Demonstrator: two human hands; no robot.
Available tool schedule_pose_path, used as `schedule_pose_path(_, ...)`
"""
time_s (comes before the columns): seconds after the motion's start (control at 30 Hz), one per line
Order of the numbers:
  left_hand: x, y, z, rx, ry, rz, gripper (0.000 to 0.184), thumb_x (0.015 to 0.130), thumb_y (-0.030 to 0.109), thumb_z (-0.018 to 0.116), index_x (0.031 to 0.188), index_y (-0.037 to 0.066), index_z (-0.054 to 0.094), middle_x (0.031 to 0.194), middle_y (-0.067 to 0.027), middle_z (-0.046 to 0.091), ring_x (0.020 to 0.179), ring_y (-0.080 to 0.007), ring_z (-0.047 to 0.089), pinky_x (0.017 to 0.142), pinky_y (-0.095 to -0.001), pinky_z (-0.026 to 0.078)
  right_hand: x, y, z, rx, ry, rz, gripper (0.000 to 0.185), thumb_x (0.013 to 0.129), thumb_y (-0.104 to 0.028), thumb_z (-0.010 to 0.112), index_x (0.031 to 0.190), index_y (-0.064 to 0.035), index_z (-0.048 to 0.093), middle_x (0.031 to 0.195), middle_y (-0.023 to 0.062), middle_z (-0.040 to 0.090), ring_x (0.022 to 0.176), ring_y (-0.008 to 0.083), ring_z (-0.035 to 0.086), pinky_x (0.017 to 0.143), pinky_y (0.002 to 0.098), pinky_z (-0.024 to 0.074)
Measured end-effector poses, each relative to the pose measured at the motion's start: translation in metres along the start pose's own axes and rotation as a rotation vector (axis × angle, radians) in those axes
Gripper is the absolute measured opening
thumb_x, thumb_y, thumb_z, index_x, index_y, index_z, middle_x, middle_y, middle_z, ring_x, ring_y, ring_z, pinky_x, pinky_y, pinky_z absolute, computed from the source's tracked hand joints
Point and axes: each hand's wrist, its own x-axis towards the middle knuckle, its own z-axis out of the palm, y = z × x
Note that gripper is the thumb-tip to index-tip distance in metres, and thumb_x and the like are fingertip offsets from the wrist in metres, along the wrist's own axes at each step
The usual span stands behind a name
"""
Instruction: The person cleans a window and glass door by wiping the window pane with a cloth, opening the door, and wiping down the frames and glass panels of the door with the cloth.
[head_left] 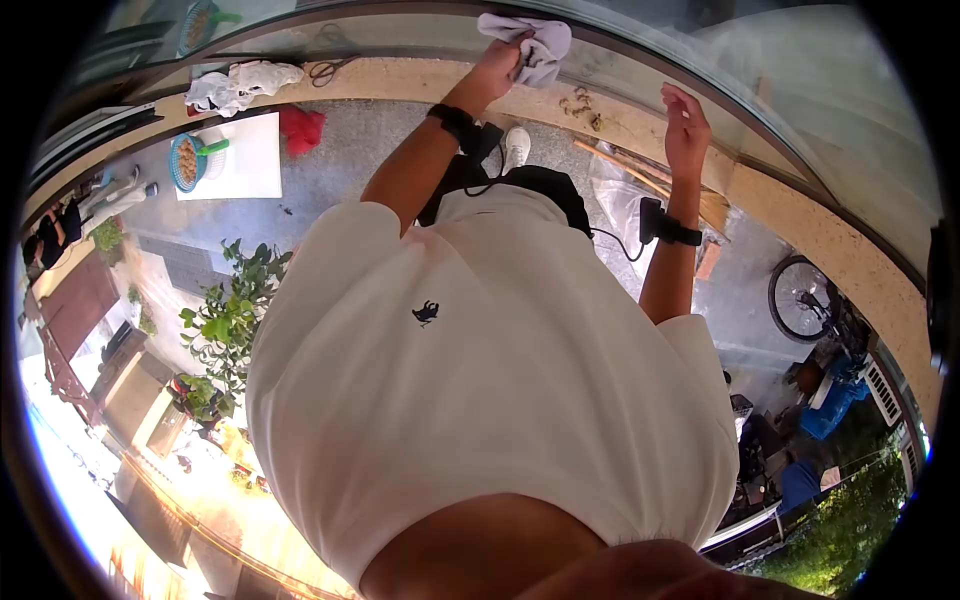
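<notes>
A pale lilac-grey cloth (543, 50) is bunched in my left hand (494, 72), at the glass pane (640, 50) and its dark frame near the top of the view. My left fingers are closed around part of the cloth, and its loose folds spread to the right. My right hand (687, 130) is raised over the stone ledge (750, 185) with its fingers apart and slightly bent, holding nothing. Each wrist wears a black strap with a small box and a cable.
A white plastic bag (240, 86) lies on the ledge at left. Below are a blue basket (186, 163) on a white board (255, 160), a red bag (302, 130), wooden sticks (625, 165), a bicycle wheel (800, 298) and a leafy plant (230, 320). A person (65, 230) is at far left.
</notes>
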Motion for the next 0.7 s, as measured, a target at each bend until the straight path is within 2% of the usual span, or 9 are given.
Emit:
schedule_pose_path(0.1,-0.04,0.059,-0.056,-0.087,0.168,0.13,0.036,0.1,0.032,0.052,0.121,0.003,0.056,0.112,-0.007,0.065,0.098,-0.0204,0.065,0.081,-0.0344,0.057,0.025,0.008,-0.021,0.176,0.104,-0.049,0.021,0.096,-0.007,0.052,0.111,-0.0063,0.068,0.094,0.006,0.07,0.086,0.0128,0.064,0.08,0.026,0.0496)
schedule_pose_path(0.17,-0.043,0.087,-0.11,-0.17,0.114,0.239,0.048,0.101,0.045,0.042,0.127,0.007,0.054,0.123,-0.0073,0.062,0.114,-0.0244,0.06,0.096,-0.0383,0.051,0.036,0.014,-0.017,0.176,0.118,0.011,0.02,0.095,-0.009,0.055,0.11,-0.0068,0.068,0.093,0.0065,0.07,0.085,0.0131,0.064,0.079,0.0264,0.0493)
schedule_pose_path(0.23,-0.067,0.119,-0.117,-0.286,0.116,0.357,0.047,0.102,0.047,0.039,0.124,0.008,0.055,0.12,-0.0077,0.064,0.112,-0.026,0.061,0.096,-0.0407,0.051,0.044,0.022,-0.012,-0.092,0.044,-0.152,0.022,0.093,-0.013,0.06,0.114,-0.0072,0.066,0.097,0.0075,0.07,0.086,0.0166,0.064,0.079,0.0294,0.0494)
schedule_pose_path(0.27,-0.069,0.129,-0.121,-0.284,0.114,0.359,0.047,0.102,0.047,0.039,0.124,0.008,0.055,0.12,-0.0077,0.064,0.112,-0.026,0.061,0.096,-0.0407,0.051,0.043,0.021,-0.008,-0.09,0.046,-0.154,0.022,0.093,-0.013,0.06,0.114,-0.0072,0.066,0.097,0.0075,0.07,0.086,0.0166,0.064,0.079,0.0294,0.0494)
schedule_pose_path(0.33,-0.073,0.146,-0.129,-0.475,-0.015,0.523,0.043,0.102,0.045,0.04,0.12,0.01,0.056,0.117,-0.0082,0.064,0.107,-0.0257,0.062,0.094,-0.0421,0.052,0.04,0.018,0.011,-0.113,0.017,-0.005,0.029,0.09,-0.016,0.064,0.118,-0.0088,0.063,0.104,0.0091,0.068,0.092,0.021,0.064,0.081,0.0314,0.0489)
schedule_pose_path(0.4,-0.059,0.133,-0.151,-0.401,0.084,0.547,0.039,0.101,0.041,0.045,0.122,0.01,0.055,0.119,-0.0073,0.063,0.11,-0.0234,0.06,0.093,-0.0399,0.051,0.036,0.015,0.02,-0.124,0.011,0.007,0.031,0.089,-0.016,0.065,0.12,-0.0093,0.062,0.109,0.0098,0.066,0.096,0.0219,0.063,0.082,0.0325,0.0486)
schedule_pose_path(0.5,-0.069,0.13,-0.076,-0.27,0.49,0.656,0.033,0.1,0.033,0.052,0.123,0.009,0.053,0.117,-0.0049,0.062,0.107,-0.0207,0.06,0.09,-0.0356,0.052,0.031,0.015,0.034,-0.188,0.03,-0.05,0.036,0.088,-0.014,0.065,0.123,-0.0097,0.058,0.118,0.0117,0.062,0.105,0.023,0.059,0.082,0.0356,0.0485)
schedule_pose_path(0.57,-0.068,0.112,-0.05,-0.206,0.499,0.638,0.031,0.1,0.03,0.053,0.124,0.009,0.051,0.121,-0.0043,0.059,0.108,-0.0186,0.059,0.091,-0.0341,0.051,0.025,0.004,0.043,-0.138,0.042,0.124,0.04,0.088,-0.013,0.064,0.127,-0.0079,0.055,0.12,0.0122,0.06,0.106,0.0244,0.057,0.083,0.0378,0.049)
schedule_pose_path(0.7,-0.067,0.075,-0.002,-0.089,0.541,0.472,0.038,0.102,0.035,0.048,0.116,0.001,0.058,0.109,-0.0037,0.063,0.097,-0.0126,0.059,0.083,-0.0274,0.048,0.021,-0.001,0.059,-0.079,0.088,0.142,0.045,0.088,-0.014,0.065,0.13,-0.0072,0.052,0.12,0.012,0.06,0.104,0.0249,0.058,0.082,0.0383,0.0493)
